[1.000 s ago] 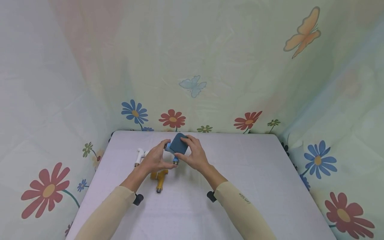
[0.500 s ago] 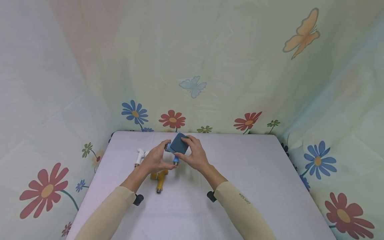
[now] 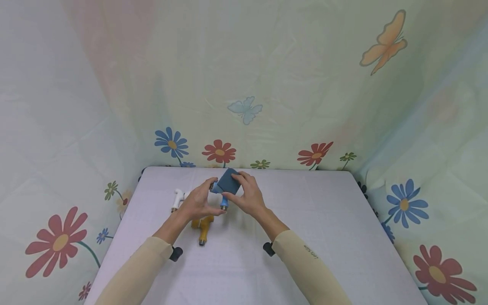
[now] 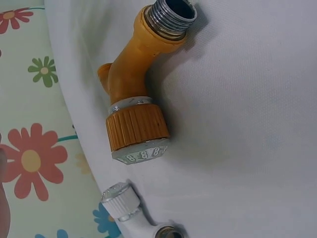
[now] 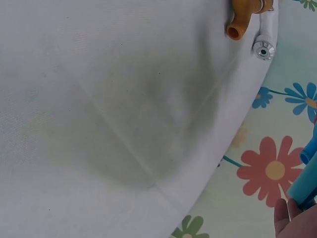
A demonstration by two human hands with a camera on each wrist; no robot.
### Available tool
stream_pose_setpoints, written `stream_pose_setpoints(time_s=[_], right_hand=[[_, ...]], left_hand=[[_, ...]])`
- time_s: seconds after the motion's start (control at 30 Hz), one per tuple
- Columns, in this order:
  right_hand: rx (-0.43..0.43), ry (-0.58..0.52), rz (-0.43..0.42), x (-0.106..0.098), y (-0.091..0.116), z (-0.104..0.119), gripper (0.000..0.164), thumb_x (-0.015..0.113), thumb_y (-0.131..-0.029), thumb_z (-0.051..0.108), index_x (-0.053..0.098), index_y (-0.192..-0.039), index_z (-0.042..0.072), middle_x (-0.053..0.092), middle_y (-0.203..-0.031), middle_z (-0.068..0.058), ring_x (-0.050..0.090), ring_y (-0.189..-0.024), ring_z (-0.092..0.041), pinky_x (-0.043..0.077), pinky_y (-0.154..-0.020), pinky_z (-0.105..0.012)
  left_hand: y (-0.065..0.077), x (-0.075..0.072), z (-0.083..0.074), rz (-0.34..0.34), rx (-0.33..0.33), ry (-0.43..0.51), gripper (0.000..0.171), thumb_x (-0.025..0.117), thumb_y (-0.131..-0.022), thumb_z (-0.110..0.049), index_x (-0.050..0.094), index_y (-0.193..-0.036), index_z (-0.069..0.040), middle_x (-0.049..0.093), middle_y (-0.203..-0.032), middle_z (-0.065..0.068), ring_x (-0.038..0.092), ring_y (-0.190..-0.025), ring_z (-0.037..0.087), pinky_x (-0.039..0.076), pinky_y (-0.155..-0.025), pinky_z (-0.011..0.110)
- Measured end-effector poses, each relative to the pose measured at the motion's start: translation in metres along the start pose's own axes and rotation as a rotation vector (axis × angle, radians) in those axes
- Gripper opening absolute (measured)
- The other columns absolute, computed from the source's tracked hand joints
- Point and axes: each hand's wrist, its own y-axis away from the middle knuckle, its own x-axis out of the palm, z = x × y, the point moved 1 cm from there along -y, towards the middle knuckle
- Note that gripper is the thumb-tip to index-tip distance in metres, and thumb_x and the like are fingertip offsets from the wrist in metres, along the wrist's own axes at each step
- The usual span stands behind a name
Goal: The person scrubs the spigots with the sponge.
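Observation:
In the head view, my left hand (image 3: pixel 196 202) holds a blue angle valve (image 3: pixel 224 201) with metal threaded ends, its thumb at the lower end and fingers at the upper one. My right hand (image 3: pixel 248 195) pinches a dark blue square pad (image 3: pixel 228 182) with rounded corners, which lies over the valve and hides its middle. The right wrist view catches the pad's teal edge (image 5: pixel 303 186) and fingertips (image 5: pixel 281 213) beneath it. Below the left hand, an orange-yellow angle valve (image 3: pixel 203 229) lies on the table; a white one (image 3: pixel 178 199) lies behind that hand.
The white-covered table (image 3: pixel 312 237) ends at a flowered curtain (image 3: pixel 282 106) along the back and sides. The left wrist view shows the orange-yellow valve's ribbed knob (image 4: pixel 137 128) and the white valve (image 4: pixel 130 210) close by. A dark strap end (image 3: pixel 268 249) hangs by the right wrist.
The pad and the right fingers have shifted very slightly on the blue valve. Both arms and the two valves on the table stay in place.

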Motion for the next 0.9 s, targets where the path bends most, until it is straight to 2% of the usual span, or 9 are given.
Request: stream_pose_setpoints(time_s=[0.43, 0.6, 0.9], right_hand=[[0.052, 0.018, -0.005, -0.0017, -0.0014, -0.0002, 0.078, 0.08, -0.085, 0.057, 0.057, -0.148, 0.017, 0.05, -0.156, -0.011, 0.048, -0.142, -0.033, 0.05, -0.113, -0.051], [0.07, 0.036, -0.01, -0.0024, -0.0012, -0.0024, 0.08, 0.079, -0.086, 0.059, 0.056, -0.149, 0.016, 0.05, -0.156, -0.012, 0.048, -0.142, -0.033, 0.049, -0.114, -0.051], [0.082, 0.056, -0.018, -0.0041, -0.0015, -0.0052, 0.078, 0.077, -0.087, 0.06, 0.056, -0.149, 0.016, 0.05, -0.155, -0.012, 0.047, -0.141, -0.033, 0.049, -0.114, -0.05]], left_hand=[[0.0004, 0.0, -0.0043, 0.018, -0.034, 0.022, 0.116, 0.096, -0.069, -0.048, 0.031, -0.161, -0.017, 0.051, -0.157, 0.011, 0.052, -0.143, 0.035, 0.047, -0.113, 0.059], [0.0004, 0.0007, -0.0054, 0.022, -0.034, 0.021, 0.116, 0.095, -0.069, -0.051, 0.032, -0.16, -0.018, 0.052, -0.157, 0.011, 0.053, -0.143, 0.034, 0.047, -0.113, 0.058], [0.0009, 0.0011, -0.0058, 0.02, -0.019, 0.023, 0.115, 0.097, -0.069, -0.046, 0.033, -0.16, -0.015, 0.054, -0.155, 0.012, 0.055, -0.14, 0.033, 0.048, -0.113, 0.058]])
